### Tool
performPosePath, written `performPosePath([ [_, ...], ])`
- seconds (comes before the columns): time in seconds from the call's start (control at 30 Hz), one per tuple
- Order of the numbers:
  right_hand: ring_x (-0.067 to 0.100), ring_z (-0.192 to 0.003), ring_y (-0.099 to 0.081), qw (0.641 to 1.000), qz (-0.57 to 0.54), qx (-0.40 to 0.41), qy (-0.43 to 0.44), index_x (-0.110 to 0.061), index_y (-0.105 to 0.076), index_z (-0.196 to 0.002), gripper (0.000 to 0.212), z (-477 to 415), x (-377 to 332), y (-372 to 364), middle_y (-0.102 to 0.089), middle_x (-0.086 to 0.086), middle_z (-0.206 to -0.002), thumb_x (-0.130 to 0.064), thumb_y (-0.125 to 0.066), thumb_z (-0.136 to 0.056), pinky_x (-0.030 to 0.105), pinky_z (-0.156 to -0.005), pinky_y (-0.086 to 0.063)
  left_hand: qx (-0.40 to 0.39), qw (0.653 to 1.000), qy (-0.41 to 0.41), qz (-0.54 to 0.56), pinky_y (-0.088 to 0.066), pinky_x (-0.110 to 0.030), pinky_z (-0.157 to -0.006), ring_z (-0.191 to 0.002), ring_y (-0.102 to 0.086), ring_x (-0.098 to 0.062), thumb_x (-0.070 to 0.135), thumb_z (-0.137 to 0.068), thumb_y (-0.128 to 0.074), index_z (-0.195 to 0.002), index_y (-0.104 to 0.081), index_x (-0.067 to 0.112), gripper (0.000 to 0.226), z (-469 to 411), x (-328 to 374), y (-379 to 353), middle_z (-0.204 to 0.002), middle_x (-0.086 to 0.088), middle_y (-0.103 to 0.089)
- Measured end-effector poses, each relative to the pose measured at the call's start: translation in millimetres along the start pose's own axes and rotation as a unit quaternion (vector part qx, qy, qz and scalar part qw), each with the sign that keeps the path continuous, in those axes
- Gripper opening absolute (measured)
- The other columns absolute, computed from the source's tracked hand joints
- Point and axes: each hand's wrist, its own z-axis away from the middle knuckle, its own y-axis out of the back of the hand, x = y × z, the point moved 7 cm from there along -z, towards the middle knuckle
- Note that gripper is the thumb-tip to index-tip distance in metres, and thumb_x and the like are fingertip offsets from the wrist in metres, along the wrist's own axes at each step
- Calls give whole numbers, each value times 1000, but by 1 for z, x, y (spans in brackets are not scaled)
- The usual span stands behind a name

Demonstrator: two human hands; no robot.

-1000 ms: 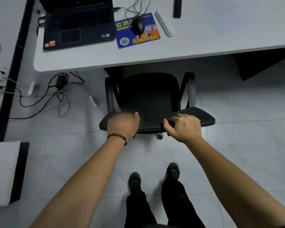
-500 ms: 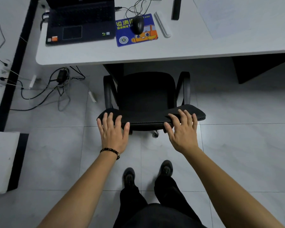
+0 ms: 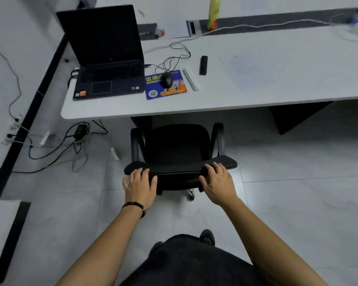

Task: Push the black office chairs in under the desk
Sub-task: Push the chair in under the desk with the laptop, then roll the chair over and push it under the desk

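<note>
A black office chair (image 3: pixel 177 149) stands in front of the white desk (image 3: pixel 225 100), its seat front just under the desk edge and its backrest top toward me. My left hand (image 3: pixel 140 185) lies flat with fingers spread on the left end of the backrest top. My right hand (image 3: pixel 217 182) rests the same way on the right end, fingers extended over the rim. Neither hand is curled around the chair. Both armrests are visible beside the seat.
On the desk sit an open laptop (image 3: pixel 108 58), a mouse (image 3: pixel 166 79) on a blue pad, a black stick (image 3: pixel 203 65), papers and a yellow bottle (image 3: pixel 213 13). Cables and a power strip (image 3: pixel 74 141) lie on the floor left of the chair. A dark desk leg panel (image 3: pixel 293 114) stands at right.
Both hands went from gripping the backrest top to lying open and flat on it. The chair has rolled toward the desk, and the view has tilted up to show more of the desk.
</note>
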Motion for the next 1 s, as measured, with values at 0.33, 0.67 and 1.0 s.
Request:
performPosePath([
  [0.33, 12, -146, -21, 938, -241, 161, -191, -27, -28, -151, 60, 179, -21, -18, -23, -5, -160, -49, -43, -98, 36, -115, -26, -71, 960, -78, 260, -35, -35, -109, -131, -38, -13, 41, -95, -46, -144, -33, 24, 54, 92, -55, 30, -144, 3, -36],
  [0.67, 10, -127, -47, 820, -341, 210, -409, -28, -39, -145, 53, 405, -31, -111, -44, -5, -145, -38, -56, -96, 35, -102, -45, -277, 922, -179, 202, -40, -28, -92, -113, -49, -11, 28, -95, -53, -136, -45, 18, 43, 166, -50, -20, -133, 0, -47],
  [1.0, -2, -121, -49, 652, -386, 421, -499, -36, -37, -144, 58, 677, -35, -138, -50, -18, -131, -39, -62, -92, 28, -100, -44, -325, 821, -422, 205, -40, -23, -86, -107, -55, -9, 29, -94, -55, -128, -50, 21, 36, 396, 75, -25, -115, 6, -59],
])
